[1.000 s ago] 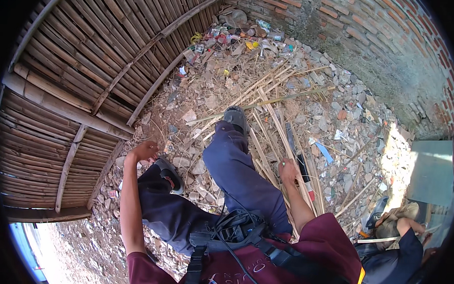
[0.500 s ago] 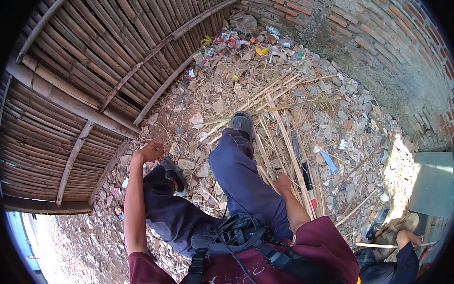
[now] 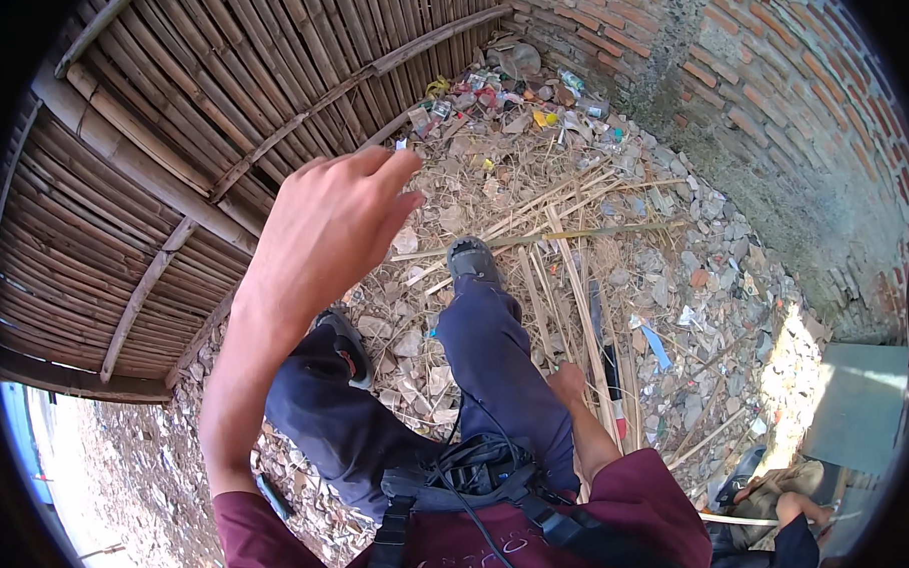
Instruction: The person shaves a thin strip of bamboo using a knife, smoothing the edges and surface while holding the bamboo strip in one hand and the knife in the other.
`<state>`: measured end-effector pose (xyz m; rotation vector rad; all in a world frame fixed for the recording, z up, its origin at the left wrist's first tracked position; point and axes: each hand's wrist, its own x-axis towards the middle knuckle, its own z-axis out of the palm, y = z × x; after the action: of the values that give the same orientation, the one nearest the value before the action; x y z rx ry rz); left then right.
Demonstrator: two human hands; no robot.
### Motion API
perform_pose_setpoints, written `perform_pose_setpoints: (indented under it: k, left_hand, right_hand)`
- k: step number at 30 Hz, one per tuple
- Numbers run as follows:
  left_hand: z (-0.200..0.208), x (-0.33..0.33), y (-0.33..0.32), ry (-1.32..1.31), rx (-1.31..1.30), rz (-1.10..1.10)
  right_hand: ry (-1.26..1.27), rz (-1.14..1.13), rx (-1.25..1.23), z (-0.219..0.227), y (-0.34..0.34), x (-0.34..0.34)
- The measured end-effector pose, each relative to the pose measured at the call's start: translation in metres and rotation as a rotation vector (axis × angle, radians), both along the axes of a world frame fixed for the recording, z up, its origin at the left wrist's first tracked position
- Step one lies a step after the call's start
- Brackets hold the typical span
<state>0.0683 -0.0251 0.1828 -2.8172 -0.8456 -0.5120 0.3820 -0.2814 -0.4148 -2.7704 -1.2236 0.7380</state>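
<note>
My left hand (image 3: 342,215) is raised close to the view, back of the hand showing, with fingers loosely bent and thumb apart. Nothing shows in it. Beside my right thigh, my right hand (image 3: 568,384) is low, its fingers curled; whatever they hold, if anything, is hidden. Close by it lie split bamboo strips (image 3: 576,288), long and pale, some crossing one another. A long dark tool (image 3: 612,372) with a red and white end lies among them, to the right of that hand. One greenish strip (image 3: 617,231) crosses the others beyond my shoe.
A bamboo slat wall (image 3: 231,96) bounds the left and a brick wall (image 3: 780,125) the right. Stones and litter (image 3: 555,117) cover the ground. At lower right, another person's hand (image 3: 802,508) is at a pale strip, near a grey-green panel (image 3: 856,408).
My left hand has risen from beside my left knee toward the view. My right hand stays almost where it was beside my thigh. The view has shifted slightly.
</note>
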Motion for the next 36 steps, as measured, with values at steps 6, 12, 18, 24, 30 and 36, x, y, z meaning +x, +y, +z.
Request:
perform_pose_setpoints:
  k: [6, 12, 18, 24, 30, 36]
  left_hand:
    - [0.080, 0.034, -0.080, 0.017, 0.078, -0.380]
    - [0.087, 0.014, -0.127, 0.027, 0.011, -0.588]
    - [0.087, 0.003, -0.145, 0.023, 0.006, -0.664]
    - [0.087, -0.003, -0.153, 0.011, -0.004, -0.701]
    - [0.079, -0.011, -0.153, 0.016, -0.045, -0.696]
    - [0.079, -0.017, -0.155, 0.009, -0.071, -0.700]
  right_hand:
    - [0.015, -0.011, 0.022, 0.037, -0.007, 0.002]
    - [0.033, -0.018, 0.086, 0.046, -0.001, 0.005]
    - [0.035, -0.057, 0.156, 0.069, 0.012, 0.014]
    - [0.025, -0.093, 0.207, 0.079, 0.014, 0.019]
    - [0.033, -0.113, 0.256, 0.087, 0.014, 0.004]
    - [0.012, -0.115, 0.242, 0.084, 0.003, 0.011]
